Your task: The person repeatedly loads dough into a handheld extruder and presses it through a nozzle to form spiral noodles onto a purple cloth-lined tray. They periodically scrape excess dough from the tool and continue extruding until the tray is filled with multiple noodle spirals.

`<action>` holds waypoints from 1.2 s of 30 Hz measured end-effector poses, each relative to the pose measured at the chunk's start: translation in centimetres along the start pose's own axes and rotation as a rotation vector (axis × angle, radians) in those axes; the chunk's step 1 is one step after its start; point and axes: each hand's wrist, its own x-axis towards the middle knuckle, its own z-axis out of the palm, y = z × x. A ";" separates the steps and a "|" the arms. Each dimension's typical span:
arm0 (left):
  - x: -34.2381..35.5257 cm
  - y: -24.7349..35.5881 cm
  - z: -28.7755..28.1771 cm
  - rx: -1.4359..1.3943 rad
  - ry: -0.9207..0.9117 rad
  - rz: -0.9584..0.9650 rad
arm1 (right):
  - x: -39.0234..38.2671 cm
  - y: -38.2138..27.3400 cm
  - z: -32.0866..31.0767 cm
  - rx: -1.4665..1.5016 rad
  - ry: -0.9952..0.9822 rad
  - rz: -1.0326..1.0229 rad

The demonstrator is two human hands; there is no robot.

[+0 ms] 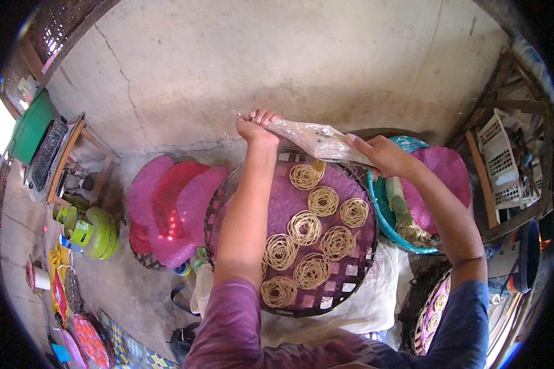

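Observation:
A pale, dough-smeared piping bag stretches between my hands above a round woven tray. My left hand is closed around its upper left end. At the other end, my right hand grips the bag with the thumb on top. A short yellowish nozzle points down from the bag's middle, just over a coil of dough strands at the tray's far side. Several more tan coils lie on the purple mesh sheet lining the tray. Whether the newest strand still joins the nozzle, I cannot tell.
Right of the tray stands a turquoise basin holding pale dough, partly covered by a pink sheet. Pink and red round sheets lie to the left. A green gas cylinder stands farther left; a cracked wall rises behind.

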 end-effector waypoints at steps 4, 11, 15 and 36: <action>0.5 -0.9 0.2 0.088 -0.033 -0.033 | -0.3 1.4 0.3 0.173 0.003 0.087; -2.0 -2.0 -6.0 1.700 -0.462 -0.357 | -1.9 2.9 0.2 0.442 -0.019 0.071; -2.6 -3.6 -5.7 1.624 -0.425 -0.486 | -1.3 3.2 0.4 0.437 0.009 0.070; -7.0 5.1 -9.0 2.750 -0.635 0.728 | -10.8 13.0 5.9 0.952 0.324 0.025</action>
